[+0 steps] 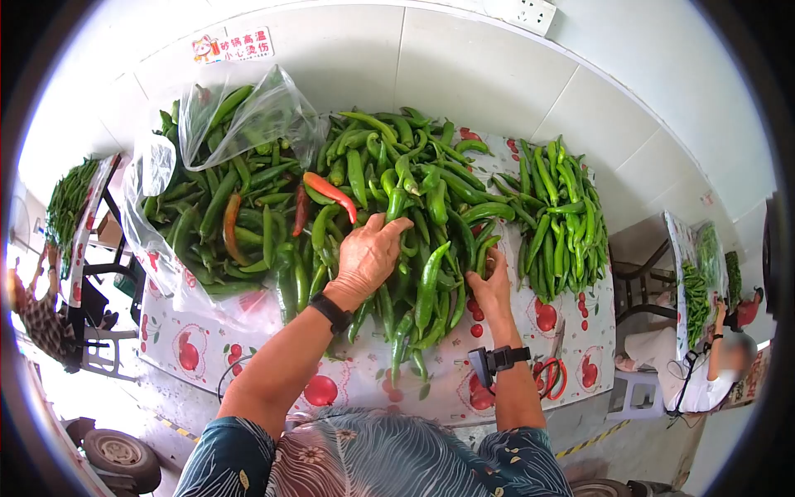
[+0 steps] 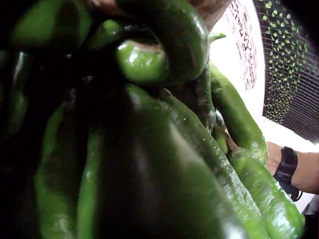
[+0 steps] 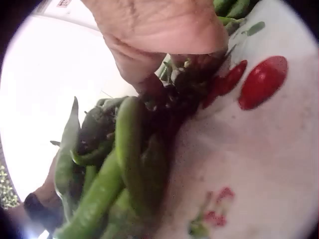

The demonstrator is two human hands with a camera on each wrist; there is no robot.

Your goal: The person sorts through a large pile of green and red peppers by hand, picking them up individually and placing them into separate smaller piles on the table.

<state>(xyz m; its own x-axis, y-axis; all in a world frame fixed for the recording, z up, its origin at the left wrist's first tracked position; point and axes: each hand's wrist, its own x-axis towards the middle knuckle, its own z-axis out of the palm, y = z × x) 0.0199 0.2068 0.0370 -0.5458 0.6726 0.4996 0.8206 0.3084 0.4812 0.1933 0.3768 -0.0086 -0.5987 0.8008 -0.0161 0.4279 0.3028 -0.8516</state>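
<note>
A big heap of long green peppers (image 1: 431, 277) lies on the table in front of me. My left hand (image 1: 364, 257) reaches into its middle, thumb and fingers around a green pepper (image 1: 396, 204) that points up and away. In the left wrist view, a curved green pepper (image 2: 187, 45) crosses close below that hand. At the heap's right edge, my right hand (image 1: 493, 291) bends its fingers and thumb around a green pepper (image 1: 487, 248). The right wrist view shows its thumb (image 3: 144, 84) down among the peppers, fingertips partly hidden. An orange-red pepper (image 1: 330, 195) lies beyond my left hand.
A clear plastic bag (image 1: 248, 124) with more peppers, some reddish, stands at the left. A separate pile of slimmer green peppers (image 1: 563, 224) lies to the right. Scissors (image 1: 553, 373) with red handles rest near the table's front edge. A tiled wall (image 1: 472, 74) rises behind the table.
</note>
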